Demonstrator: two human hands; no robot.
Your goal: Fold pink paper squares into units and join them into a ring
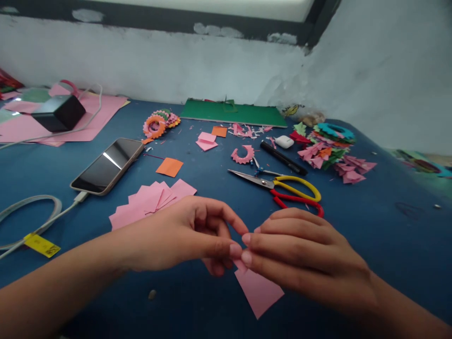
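Observation:
Between the fingertips of both hands is a small piece of pink paper (240,265), mostly hidden by the fingers. My left hand (205,233) pinches it from the left with thumb and forefinger. From the right, my right hand (300,249) grips it with thumb and fingers closed together, the fingertips of both hands meeting. Below them a flat pink paper square (259,292) lies on the blue table. Fanned pink paper squares (150,200) lie just beyond my left forearm. Scissors with yellow and red handles (271,183) rest beyond my right hand, blades pointing left.
A phone (108,165) with a charging cable lies at left, near a black box (59,113) on pink sheets. Folded paper rings (155,126), a black pen (284,158), a white earbud case (284,141) and a green board (233,113) are farther back. Colourful paper pieces (332,146) pile up at right.

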